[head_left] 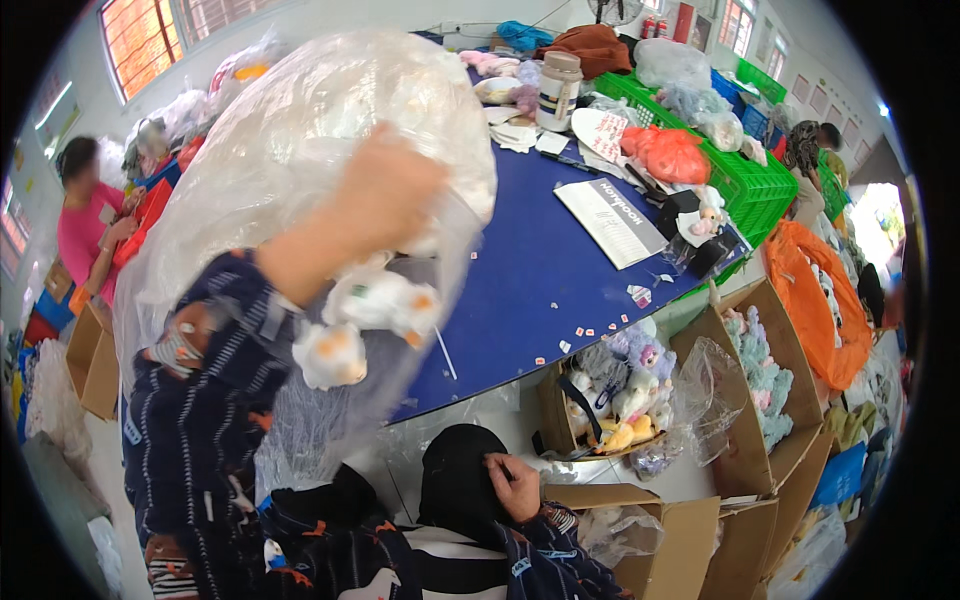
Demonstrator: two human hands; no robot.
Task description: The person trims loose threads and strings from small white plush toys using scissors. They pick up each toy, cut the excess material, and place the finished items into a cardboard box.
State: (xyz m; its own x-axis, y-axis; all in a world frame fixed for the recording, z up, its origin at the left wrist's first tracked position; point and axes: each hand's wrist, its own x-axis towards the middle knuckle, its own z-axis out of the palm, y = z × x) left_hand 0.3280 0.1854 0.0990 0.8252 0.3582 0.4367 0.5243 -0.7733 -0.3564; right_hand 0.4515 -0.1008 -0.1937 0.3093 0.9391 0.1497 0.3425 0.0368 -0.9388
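My left hand [395, 190] is raised over a large clear plastic bag [330, 90] on the table. It is smeared by motion, so its fingers and anything in them cannot be made out. Below my left wrist, small white plush toys [385, 300] with orange patches lie at the bag's opening. My right hand [515, 487] rests low, against a rounded black cloth [460, 470] in front of me. Its fingers are curled in, and whatever they may hold is hidden.
The blue table [500, 290] carries a notebook [610, 222], a white jar [558, 92] and a green crate [740, 180]. Right of me stand cardboard boxes [740, 390] of plush toys and an orange sack [820, 300]. A person in pink [90, 230] works at far left.
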